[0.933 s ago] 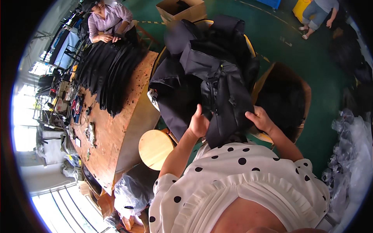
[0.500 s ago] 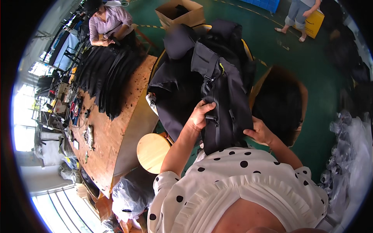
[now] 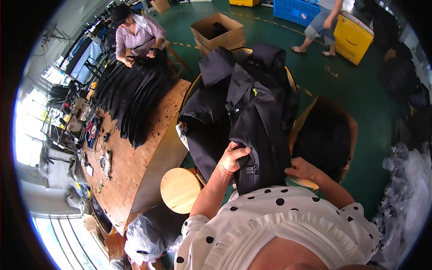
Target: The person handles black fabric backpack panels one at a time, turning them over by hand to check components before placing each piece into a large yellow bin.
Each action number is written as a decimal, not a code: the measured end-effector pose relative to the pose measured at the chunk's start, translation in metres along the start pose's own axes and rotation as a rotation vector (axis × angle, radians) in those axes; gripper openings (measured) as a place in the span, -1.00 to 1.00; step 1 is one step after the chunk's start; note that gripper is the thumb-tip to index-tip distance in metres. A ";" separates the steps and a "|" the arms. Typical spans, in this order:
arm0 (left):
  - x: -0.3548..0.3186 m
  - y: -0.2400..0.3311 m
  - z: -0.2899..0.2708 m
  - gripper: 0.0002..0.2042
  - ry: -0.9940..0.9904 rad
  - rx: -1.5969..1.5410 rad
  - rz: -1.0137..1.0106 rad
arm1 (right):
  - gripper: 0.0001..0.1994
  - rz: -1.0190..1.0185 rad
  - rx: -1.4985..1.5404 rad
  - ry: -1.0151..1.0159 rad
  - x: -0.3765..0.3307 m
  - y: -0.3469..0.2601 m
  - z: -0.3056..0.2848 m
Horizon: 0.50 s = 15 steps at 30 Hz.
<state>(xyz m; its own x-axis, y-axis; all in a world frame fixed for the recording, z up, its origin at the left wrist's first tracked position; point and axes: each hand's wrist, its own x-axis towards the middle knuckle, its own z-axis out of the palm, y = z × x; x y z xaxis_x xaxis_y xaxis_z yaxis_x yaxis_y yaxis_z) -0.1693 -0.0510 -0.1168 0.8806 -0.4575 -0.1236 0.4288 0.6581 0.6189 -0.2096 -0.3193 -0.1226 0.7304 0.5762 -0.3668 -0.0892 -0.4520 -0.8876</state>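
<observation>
A black backpack (image 3: pixel 258 135) lies lengthwise before me, its lower end against my polka-dot top. My left hand (image 3: pixel 232 157) grips the pack's left side, thumb on top and fingers curled underneath. Just beside that thumb are zipper pulls (image 3: pixel 253 168). At the opposite side my right hand (image 3: pixel 302 170) is closed on the pack's lower right edge, its fingertips partly hidden. Beyond and to the left, more black bags (image 3: pixel 204 108) are heaped in a yellow-edged container, mostly covered by them.
An open carton (image 3: pixel 353 144) holding black material stands right of the pack. On the left are a wooden table (image 3: pixel 157 146) with black strips (image 3: pixel 139 103) and a round stool (image 3: pixel 181 190). A co-worker (image 3: pixel 137 38) sits behind the table; another person stands by a yellow box (image 3: pixel 353 38).
The whole scene sits lower in view. The backpack has turned slightly, and both hands keep their places on its sides. My right thumb has drawn in. The co-worker's hands have moved apart.
</observation>
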 end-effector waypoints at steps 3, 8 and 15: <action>-0.004 0.007 -0.001 -0.59 -0.034 0.085 0.021 | -0.74 -0.127 0.189 0.394 0.011 0.004 -0.010; -0.001 0.012 0.007 -0.59 -0.032 0.134 0.011 | -0.71 -0.467 0.076 0.809 0.045 -0.031 -0.023; 0.003 0.015 0.008 -0.48 -0.041 -0.079 -0.024 | -0.62 -0.707 -0.551 0.779 0.052 -0.084 -0.012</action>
<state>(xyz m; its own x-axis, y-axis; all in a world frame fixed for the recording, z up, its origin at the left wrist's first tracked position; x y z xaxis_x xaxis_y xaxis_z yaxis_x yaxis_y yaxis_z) -0.1620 -0.0473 -0.1016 0.8614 -0.4969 -0.1052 0.4661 0.6909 0.5526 -0.1562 -0.2595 -0.0641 0.7326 0.3323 0.5940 0.6638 -0.5418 -0.5156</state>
